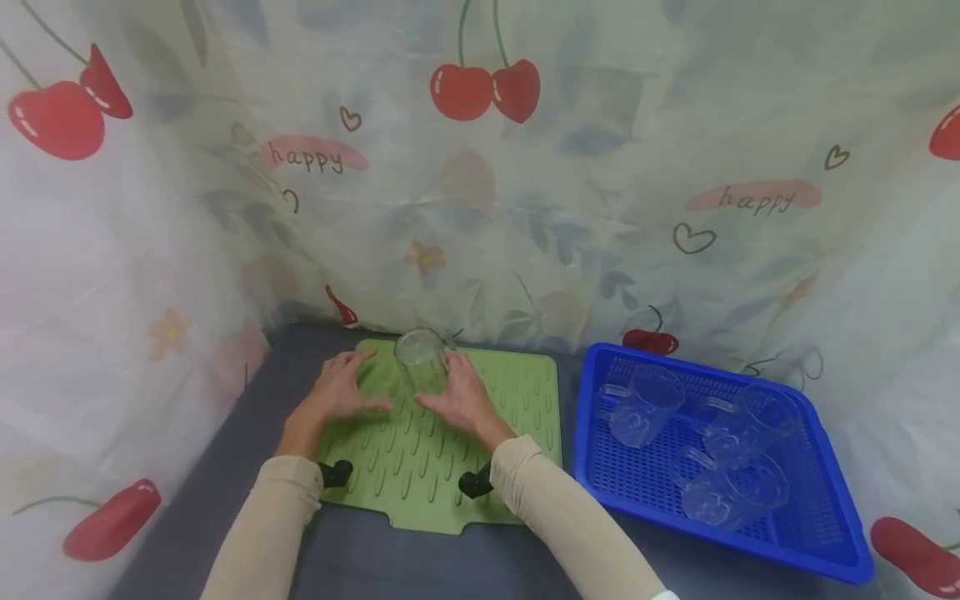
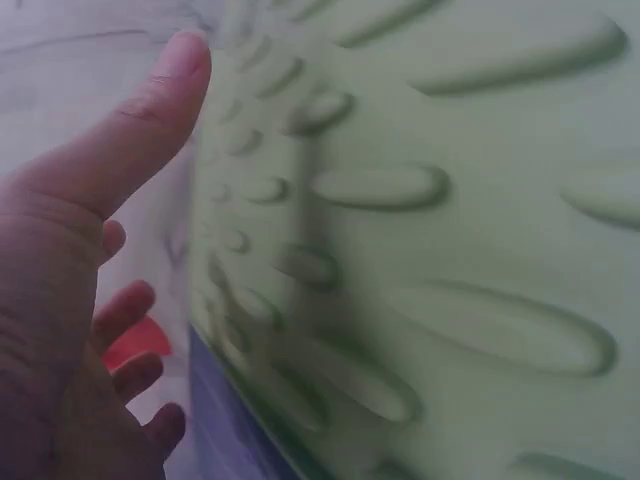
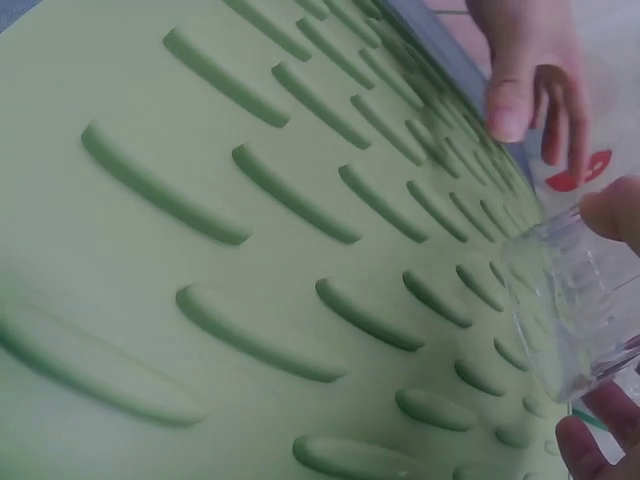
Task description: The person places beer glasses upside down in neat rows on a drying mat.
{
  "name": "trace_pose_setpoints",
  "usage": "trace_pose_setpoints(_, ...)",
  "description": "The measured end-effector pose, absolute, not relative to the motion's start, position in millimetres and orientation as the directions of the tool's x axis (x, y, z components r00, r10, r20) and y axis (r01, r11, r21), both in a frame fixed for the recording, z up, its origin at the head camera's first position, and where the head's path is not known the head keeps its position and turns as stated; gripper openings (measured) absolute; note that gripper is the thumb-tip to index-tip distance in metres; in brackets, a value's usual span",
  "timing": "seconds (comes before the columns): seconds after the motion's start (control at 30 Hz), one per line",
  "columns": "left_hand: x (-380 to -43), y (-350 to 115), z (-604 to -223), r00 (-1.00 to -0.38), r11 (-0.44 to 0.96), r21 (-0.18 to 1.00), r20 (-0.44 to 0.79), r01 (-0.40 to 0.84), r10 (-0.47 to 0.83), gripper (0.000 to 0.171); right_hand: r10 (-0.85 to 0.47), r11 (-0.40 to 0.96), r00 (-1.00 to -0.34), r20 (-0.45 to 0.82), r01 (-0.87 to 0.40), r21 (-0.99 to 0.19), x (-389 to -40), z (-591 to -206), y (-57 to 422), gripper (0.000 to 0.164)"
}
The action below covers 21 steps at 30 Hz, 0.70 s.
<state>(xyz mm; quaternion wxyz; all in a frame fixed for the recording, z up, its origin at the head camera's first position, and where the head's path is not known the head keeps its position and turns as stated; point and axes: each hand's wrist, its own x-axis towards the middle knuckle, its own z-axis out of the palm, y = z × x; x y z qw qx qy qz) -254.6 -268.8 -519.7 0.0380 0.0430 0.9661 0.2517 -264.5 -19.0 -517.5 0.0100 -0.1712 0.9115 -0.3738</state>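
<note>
A clear glass mug is over the far part of a green ridged drying mat. My right hand grips it from the right, thumb on the near side and fingers toward the handle. In the right wrist view, thumb and fingers stand on opposite sides of the glass mug, one end of it close over the mat's ridges. To the left of the mug, my left hand is held over the mat with thumb and fingers spread, nothing between them. In the left wrist view that hand shows at the mat's edge.
On the right, a blue plastic basket holds 3 clear glass mugs, with their handles toward the left. A dark grey tabletop lies under the mat and basket. Printed curtains with cherries close in the back and sides.
</note>
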Motion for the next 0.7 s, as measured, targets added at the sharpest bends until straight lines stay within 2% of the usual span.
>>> trace_pose_setpoints(0.2, -255.6, -277.8, -533.0, -0.99, 0.869, 0.492, -0.083, 0.058, 0.113, 0.115, -0.293, 0.636, -0.952, 0.083, -0.259, -0.727, -265.2, -517.4, -23.3, 0.081)
trace_pose_setpoints(0.37, -254.3, -284.3, -538.5, -0.981, 0.856, 0.514, -0.135, 0.051, 0.14, 0.117, -0.281, 0.613, -0.958, 0.059, -0.227, -0.757, -267.8, -517.2, -28.6, 0.083)
trace_pose_setpoints(0.57, -256.3, -284.9, -542.6, -0.971, 0.874, 0.479, -0.155, 0.087, 0.182, 0.114, -0.277, 0.605, -0.958, 0.076, -0.235, -0.761, -272.0, -516.1, -31.8, 0.087)
trace_pose_setpoints(0.7, -256.0, -283.7, -543.3, -0.967, 0.875, 0.479, -0.181, 0.072, 0.178, 0.115, -0.289, 0.605, -0.954, 0.079, -0.245, -0.758, -273.9, -515.4, -34.9, 0.084)
